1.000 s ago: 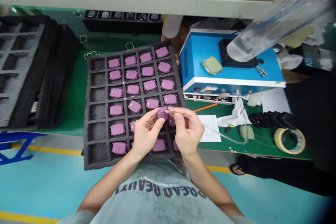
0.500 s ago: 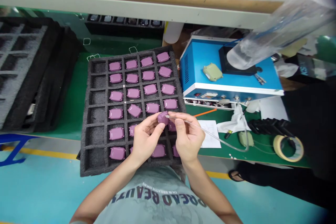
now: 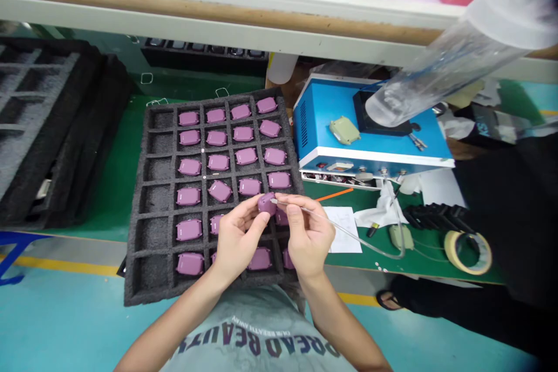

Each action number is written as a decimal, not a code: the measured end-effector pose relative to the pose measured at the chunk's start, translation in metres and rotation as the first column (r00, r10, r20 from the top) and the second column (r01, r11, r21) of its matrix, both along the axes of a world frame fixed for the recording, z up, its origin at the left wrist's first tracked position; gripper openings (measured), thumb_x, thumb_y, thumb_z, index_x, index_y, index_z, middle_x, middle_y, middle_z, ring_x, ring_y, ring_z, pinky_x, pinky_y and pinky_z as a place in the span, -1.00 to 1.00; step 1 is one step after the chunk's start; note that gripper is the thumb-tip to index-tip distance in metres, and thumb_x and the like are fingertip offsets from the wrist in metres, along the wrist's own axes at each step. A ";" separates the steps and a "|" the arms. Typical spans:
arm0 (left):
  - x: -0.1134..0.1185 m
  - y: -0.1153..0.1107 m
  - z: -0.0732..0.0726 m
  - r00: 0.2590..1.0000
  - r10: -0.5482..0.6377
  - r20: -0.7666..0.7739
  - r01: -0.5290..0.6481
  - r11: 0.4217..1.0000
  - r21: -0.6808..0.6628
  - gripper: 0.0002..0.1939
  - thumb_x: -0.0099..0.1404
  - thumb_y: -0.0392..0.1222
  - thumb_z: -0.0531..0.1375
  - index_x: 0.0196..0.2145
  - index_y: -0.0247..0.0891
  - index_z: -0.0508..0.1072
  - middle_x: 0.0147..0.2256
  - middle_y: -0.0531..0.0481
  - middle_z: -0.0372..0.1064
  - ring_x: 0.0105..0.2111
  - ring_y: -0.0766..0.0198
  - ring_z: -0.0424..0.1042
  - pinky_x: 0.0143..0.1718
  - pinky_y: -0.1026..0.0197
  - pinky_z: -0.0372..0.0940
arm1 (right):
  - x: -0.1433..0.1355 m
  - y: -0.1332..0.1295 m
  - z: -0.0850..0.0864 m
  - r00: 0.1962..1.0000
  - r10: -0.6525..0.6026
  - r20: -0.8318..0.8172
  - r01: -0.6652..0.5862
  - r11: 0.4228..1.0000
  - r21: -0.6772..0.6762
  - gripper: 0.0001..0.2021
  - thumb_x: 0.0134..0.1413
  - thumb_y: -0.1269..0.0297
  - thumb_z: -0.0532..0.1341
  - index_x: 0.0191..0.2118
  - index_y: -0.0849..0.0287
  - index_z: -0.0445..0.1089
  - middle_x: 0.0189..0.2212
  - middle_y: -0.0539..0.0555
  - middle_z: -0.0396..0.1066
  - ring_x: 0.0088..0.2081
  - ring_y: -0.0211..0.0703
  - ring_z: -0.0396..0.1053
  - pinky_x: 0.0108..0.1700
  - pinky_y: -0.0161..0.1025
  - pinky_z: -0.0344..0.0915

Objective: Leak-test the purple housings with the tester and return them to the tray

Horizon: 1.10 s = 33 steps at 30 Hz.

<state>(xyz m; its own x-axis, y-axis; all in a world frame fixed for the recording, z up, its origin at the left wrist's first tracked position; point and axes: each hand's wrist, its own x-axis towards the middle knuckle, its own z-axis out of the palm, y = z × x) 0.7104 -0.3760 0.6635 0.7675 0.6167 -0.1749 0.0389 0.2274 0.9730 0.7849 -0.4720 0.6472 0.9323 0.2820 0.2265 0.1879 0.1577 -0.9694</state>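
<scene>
Between thumb and fingers, my left hand (image 3: 239,235) grips a small purple watch case (image 3: 267,203), tilted up over the foam tray. My right hand (image 3: 309,235) pinches the end of a thin clear tube (image 3: 349,229); its pale tip meets the side of the case, though the exact contact is too small to make out. The tube loops right and up toward the front of a blue machine (image 3: 331,104). Below both hands lies the black foam tray (image 3: 150,261), with purple watch cases (image 3: 190,229) in most compartments and a bare left column. My forearms hide part of its lower rows.
Stacked foam trays (image 3: 65,145) stand at left. On the blue machine are a green case (image 3: 344,129) and a tall clear cylinder (image 3: 418,84). A tape roll (image 3: 468,251), white paper (image 3: 342,229) and another green case (image 3: 401,237) lie at right. A shelf edge (image 3: 218,17) crosses above; a person's dark-clothed leg (image 3: 457,302) is at right.
The whole view has shifted slightly, with the bench sitting lower and a bit further left. Both hands keep their hold on the watch case and the tube.
</scene>
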 end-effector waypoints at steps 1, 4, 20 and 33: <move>0.000 0.000 0.000 1.000 -0.004 0.001 0.004 1.000 0.002 -0.65 0.26 -0.19 0.34 0.00 -0.27 0.57 0.00 -0.16 0.56 -0.04 0.12 0.58 0.05 0.11 0.48 | 0.000 0.000 0.000 1.000 0.000 0.000 0.000 1.000 0.004 -0.91 0.31 0.30 0.22 -0.18 0.13 0.49 -0.20 0.10 0.58 -0.14 -0.12 0.58 -0.05 -0.13 0.56; 0.000 0.001 0.000 1.000 -0.009 -0.001 0.009 1.000 0.005 -0.65 0.26 -0.18 0.34 0.00 -0.27 0.57 0.00 -0.16 0.56 -0.04 0.11 0.58 0.06 0.10 0.47 | 0.000 0.000 0.000 1.000 -0.001 -0.004 0.001 1.000 0.009 -0.91 0.31 0.30 0.22 -0.18 0.13 0.49 -0.21 0.09 0.58 -0.14 -0.12 0.58 -0.05 -0.14 0.56; 0.000 0.000 0.000 1.000 -0.008 0.009 0.008 1.000 0.016 -0.66 0.26 -0.20 0.34 0.00 -0.27 0.58 -0.02 -0.14 0.57 -0.05 0.13 0.58 0.04 0.13 0.48 | 0.000 -0.001 0.000 1.000 -0.010 -0.011 0.010 1.000 -0.010 -0.90 0.30 0.28 0.23 -0.18 0.14 0.49 -0.21 0.10 0.58 -0.15 -0.12 0.58 -0.05 -0.12 0.56; 0.000 0.001 -0.002 1.000 -0.012 0.009 0.012 1.000 0.004 -0.64 0.27 -0.16 0.33 0.02 -0.27 0.56 0.01 -0.16 0.55 -0.02 0.10 0.56 0.07 0.07 0.47 | -0.002 -0.001 -0.002 0.999 0.000 -0.041 0.001 1.000 0.012 -0.91 0.30 0.29 0.23 -0.18 0.13 0.48 -0.20 0.09 0.58 -0.13 -0.12 0.58 -0.02 -0.12 0.54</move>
